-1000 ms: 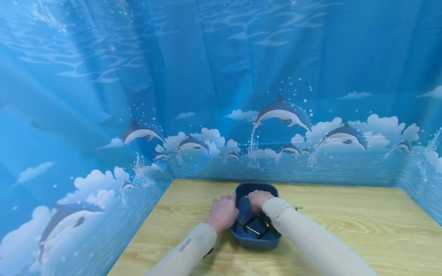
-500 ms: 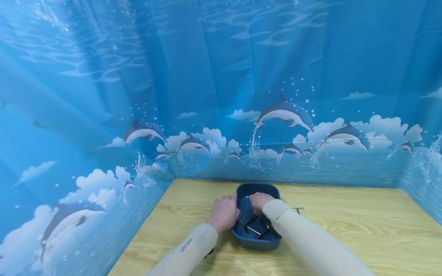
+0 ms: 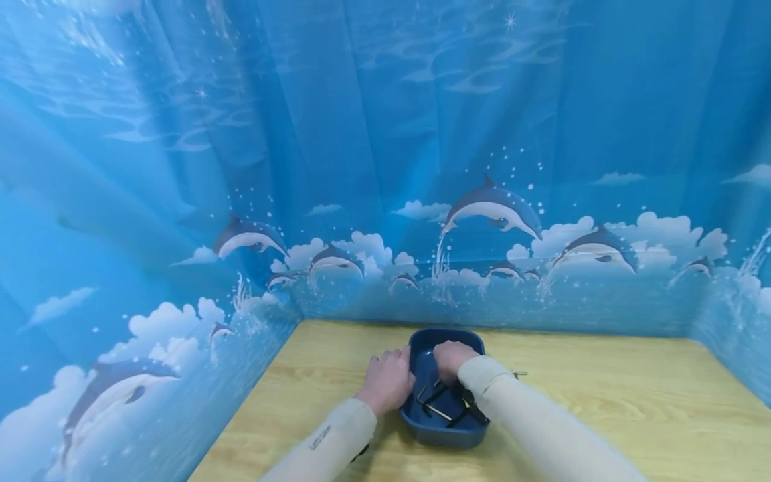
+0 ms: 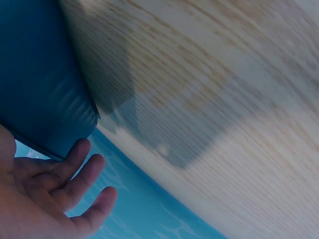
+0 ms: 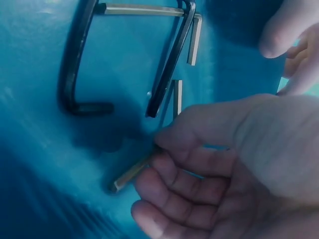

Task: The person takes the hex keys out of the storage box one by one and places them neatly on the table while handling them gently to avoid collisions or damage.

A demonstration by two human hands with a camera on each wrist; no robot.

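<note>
A dark blue plastic bin point(image 3: 442, 436) stands on the table with several L-shaped hex keys in it. My left hand point(image 3: 388, 380) holds its left wall, thumb inside the rim and fingers outside; the left wrist view shows those fingers point(image 4: 82, 172) loosely bent. Inside the bin, my right hand point(image 3: 453, 358) pinches a brass-coloured hex key point(image 5: 130, 175) between thumb and forefinger, and the fingers hide part of it. Close by on the bin floor lie a black hex key point(image 5: 75, 64), another black hex key point(image 5: 172, 59) and a silver hex key point(image 5: 142, 10).
A thin silver metal piece point(image 3: 520, 373) shows beyond the right sleeve, on the table right of the bin; the rest of it is hidden. The wood-grain table point(image 3: 602, 402) extends to both sides. A blue dolphin-print curtain point(image 3: 373, 288) encloses the table's back and sides.
The head view has tilted slightly upward, so everything sits a little lower in the picture. Both hands keep nearly the same places at the bin.
</note>
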